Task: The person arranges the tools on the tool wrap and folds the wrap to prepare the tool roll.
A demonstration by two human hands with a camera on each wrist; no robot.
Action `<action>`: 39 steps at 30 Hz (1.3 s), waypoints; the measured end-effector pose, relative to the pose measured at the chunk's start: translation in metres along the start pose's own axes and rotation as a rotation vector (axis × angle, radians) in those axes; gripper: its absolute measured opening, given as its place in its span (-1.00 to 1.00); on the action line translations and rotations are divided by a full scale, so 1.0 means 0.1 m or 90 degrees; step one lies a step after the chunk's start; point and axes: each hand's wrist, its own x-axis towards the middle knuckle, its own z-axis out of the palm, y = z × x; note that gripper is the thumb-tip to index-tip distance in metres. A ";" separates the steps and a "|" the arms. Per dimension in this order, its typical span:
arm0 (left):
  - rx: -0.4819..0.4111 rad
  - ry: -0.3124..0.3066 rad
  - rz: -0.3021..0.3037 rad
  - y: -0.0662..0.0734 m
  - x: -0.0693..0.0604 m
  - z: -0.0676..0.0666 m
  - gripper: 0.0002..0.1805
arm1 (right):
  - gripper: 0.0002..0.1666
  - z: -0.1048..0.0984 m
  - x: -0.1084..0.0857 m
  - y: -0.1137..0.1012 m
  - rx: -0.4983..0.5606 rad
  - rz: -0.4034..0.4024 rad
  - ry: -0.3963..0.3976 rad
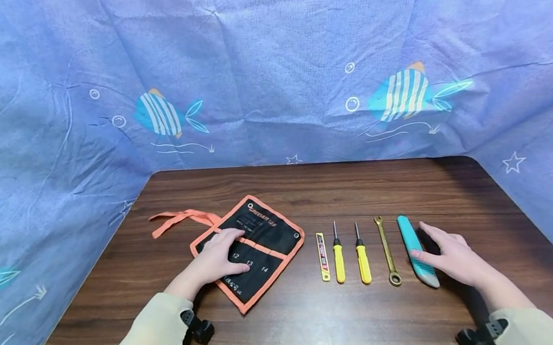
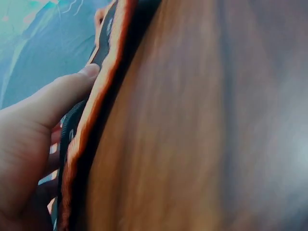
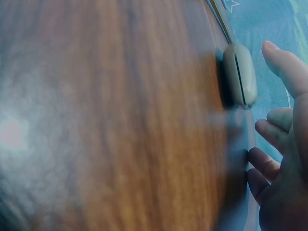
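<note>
On the left of the table in the head view lies a black tool pouch (image 1: 274, 225) with orange edging, numbered pockets and orange ties. My left hand (image 1: 213, 257) rests on it, fingers spread loosely; in the left wrist view the thumb (image 2: 72, 89) touches near the pouch's orange edge. My right hand (image 1: 455, 258) is held with thumb and fingers apart beside a long teal object (image 1: 411, 241) with a grey end, its exact kind unclear. The right wrist view shows that rounded grey end (image 3: 244, 79) apart from the fingers. Nothing is gripped by either hand.
Between pouch and teal object lie a narrow yellow strip with printed label (image 1: 322, 256), two yellow-handled screwdrivers (image 1: 339, 263) (image 1: 363, 265) and a brass-coloured combination wrench (image 1: 387, 250). Blue fish-print cloth (image 1: 273, 85) hangs behind and beside the wooden table (image 1: 293, 325).
</note>
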 end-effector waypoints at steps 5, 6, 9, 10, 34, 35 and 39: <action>-0.064 -0.053 0.007 -0.08 0.03 -0.09 -0.09 | 0.00 0.02 -0.02 0.01 0.001 0.005 0.003; -0.070 -0.062 0.002 -0.10 0.03 -0.11 -0.08 | 0.00 0.02 -0.02 0.01 0.002 0.005 0.002; -0.075 -0.077 0.002 -0.11 0.10 -0.14 -0.07 | 0.01 -0.01 -0.04 0.02 0.002 0.012 0.004; -0.074 -0.079 0.005 -0.11 0.11 -0.14 -0.07 | 0.01 -0.02 -0.05 0.02 0.002 0.015 0.006; -0.015 -0.012 -0.007 -0.09 -0.04 0.02 -0.01 | -0.08 -0.02 -0.05 -0.03 0.011 0.057 0.005; -0.018 -0.021 0.001 -0.11 -0.03 0.01 -0.01 | -0.08 -0.03 -0.05 -0.04 0.013 0.057 0.005; -0.037 -0.048 0.008 -0.20 -0.01 -0.06 0.00 | -0.08 -0.02 -0.04 -0.04 0.016 0.055 0.003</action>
